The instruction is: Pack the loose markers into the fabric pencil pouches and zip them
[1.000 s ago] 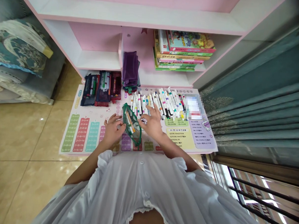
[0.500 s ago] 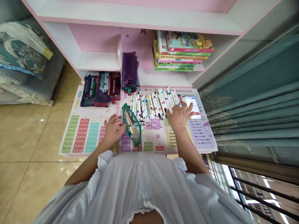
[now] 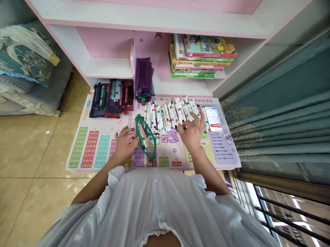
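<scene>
A green-edged mesh pouch (image 3: 153, 152) lies slanted on the printed desk mat, with a few markers (image 3: 144, 135) showing inside it. At its left edge is my left hand (image 3: 125, 143), fingers curled and the thumb on the rim, lightly gripping it. Above the pouch, to the right, white markers (image 3: 165, 116) with coloured bands are spread in a wide row. My right hand (image 3: 193, 135) is over the right part of this row, with thumb and fingers apart. Its fingertips touch or hover just over the markers; which one cannot be made out.
Mesh pouches filled with markers (image 3: 115, 96) lie at the back left. Purple mesh pouches (image 3: 143, 77) are piled against the shelf divider. A lit phone (image 3: 213, 118) rests right of the markers. Stacked books (image 3: 203, 63) occupy the pink shelf (image 3: 180, 91). A curtain (image 3: 280, 106) hangs at the right.
My right hand has drawn slightly left, away from the phone, and its fingers now reach among the markers. The left hand and the green mesh pouch have stayed in place.
</scene>
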